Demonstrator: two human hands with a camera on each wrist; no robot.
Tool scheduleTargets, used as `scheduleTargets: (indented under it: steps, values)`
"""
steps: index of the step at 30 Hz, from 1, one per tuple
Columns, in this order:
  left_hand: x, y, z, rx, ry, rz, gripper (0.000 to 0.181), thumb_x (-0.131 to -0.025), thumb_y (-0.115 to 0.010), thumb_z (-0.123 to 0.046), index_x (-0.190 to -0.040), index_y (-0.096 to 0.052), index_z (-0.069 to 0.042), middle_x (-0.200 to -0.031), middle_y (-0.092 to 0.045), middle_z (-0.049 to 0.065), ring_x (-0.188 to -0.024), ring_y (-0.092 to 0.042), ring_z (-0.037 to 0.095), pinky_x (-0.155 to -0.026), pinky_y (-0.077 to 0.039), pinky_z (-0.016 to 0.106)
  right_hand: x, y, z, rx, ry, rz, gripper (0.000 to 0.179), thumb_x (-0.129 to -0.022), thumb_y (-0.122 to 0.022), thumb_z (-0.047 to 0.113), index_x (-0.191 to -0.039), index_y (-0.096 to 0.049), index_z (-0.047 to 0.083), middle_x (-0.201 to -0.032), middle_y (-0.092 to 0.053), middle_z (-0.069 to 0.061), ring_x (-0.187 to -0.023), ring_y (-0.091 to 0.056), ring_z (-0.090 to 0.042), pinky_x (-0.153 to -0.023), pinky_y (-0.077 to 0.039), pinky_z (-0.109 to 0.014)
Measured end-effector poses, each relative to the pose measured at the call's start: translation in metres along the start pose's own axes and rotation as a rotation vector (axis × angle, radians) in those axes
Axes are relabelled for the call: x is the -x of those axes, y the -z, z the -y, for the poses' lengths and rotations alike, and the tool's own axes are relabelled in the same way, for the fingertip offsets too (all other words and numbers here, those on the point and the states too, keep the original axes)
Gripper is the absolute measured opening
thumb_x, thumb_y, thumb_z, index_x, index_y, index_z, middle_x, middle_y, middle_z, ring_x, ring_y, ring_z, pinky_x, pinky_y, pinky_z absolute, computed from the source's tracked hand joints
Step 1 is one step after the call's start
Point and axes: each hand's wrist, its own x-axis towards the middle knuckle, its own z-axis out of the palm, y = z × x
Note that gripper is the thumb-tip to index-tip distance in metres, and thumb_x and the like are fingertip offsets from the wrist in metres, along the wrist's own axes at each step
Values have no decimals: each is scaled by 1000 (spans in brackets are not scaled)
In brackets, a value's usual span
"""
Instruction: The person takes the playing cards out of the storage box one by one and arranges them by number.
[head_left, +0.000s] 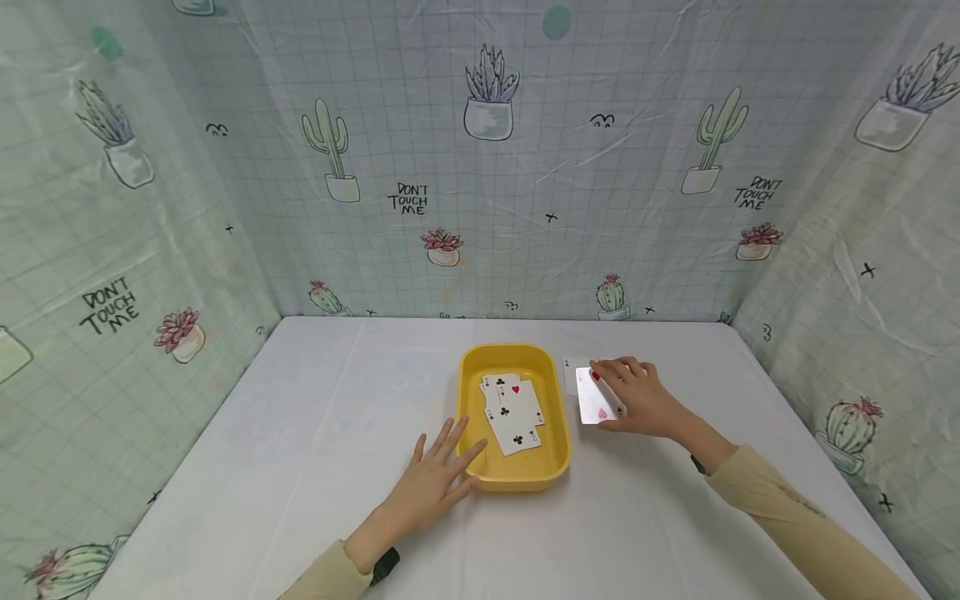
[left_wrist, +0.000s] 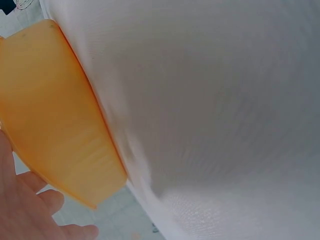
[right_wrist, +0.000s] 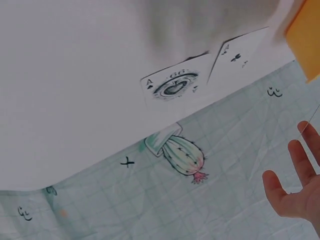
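Right hand (head_left: pixel 641 398): pinches white rectangular red-heart playing card (head_left: pixel 594 400), right of yellow oblong plastic tray (head_left: pixel 513 484).
Left hand (head_left: pixel 429 490): fingers apart at tray's left rim.
Card: apparently transfer step; next likely needs leftward carry.

The person wears long sleeves in a soft khaki-beige, and both end at the wrist, leaving the hands bare. The left sleeve (head_left: pixel 326 577) looks plain where it shows; the right sleeve (head_left: pixel 810 525) carries a patch of darker marks (head_left: pixel 801 499) along the forearm (print or creases, too small to tell). A blocky black piece (head_left: pixel 386 566) sits at the left wrist, and a narrow dark strip (head_left: pixel 698 464) shows at the right. The fingers (right_wrist: pixel 301 159) have rounded tips.
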Motion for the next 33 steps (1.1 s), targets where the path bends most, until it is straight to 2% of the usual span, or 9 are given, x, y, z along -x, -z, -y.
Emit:
scheduleTargets:
  steps: [9,16,27,33]
  values:
    - [0,1,-1,3,4,6,50,-92,-34,-49,-139,-31,-31,-151,-14,8,-137,-16,33,-99,-21,63,9,-20,-7,26,-20,53,90,-66,-70,51,-137,-34,9,-129,-44,-10,-115,-37,-31,-89,-29,-55]
    - [1,1,-1,6,3,8,50,-92,-33,-50,-139,-29,-32,-151,-13,8,-138,-15,31,-99,-21,63,13,-36,-3,23,-29,100,88,-67,-70,52,-136,-35,11,-129,-44,-11,-117,-37,-38,-89,-29,-58]
    - [0,0,0,11,4,16,50,-92,-33,-50,-139,-31,-30,-151,-11,8,-138,-14,32,-99,-20,63,11,-47,4,-22,-81,177,87,-67,-69,53,-137,-35,13,-131,-44,-11,-119,-35,-37,-90,-27,-65]
    - [0,1,-1,12,12,22,51,-92,-32,-50,-139,-31,-30,-152,-10,6,-138,-13,31,-100,-19,63,10,-52,2,-41,-80,191,86,-67,-68,54,-137,-36,15,-129,-45,-8,-117,-36,-32,-90,-27,-67]
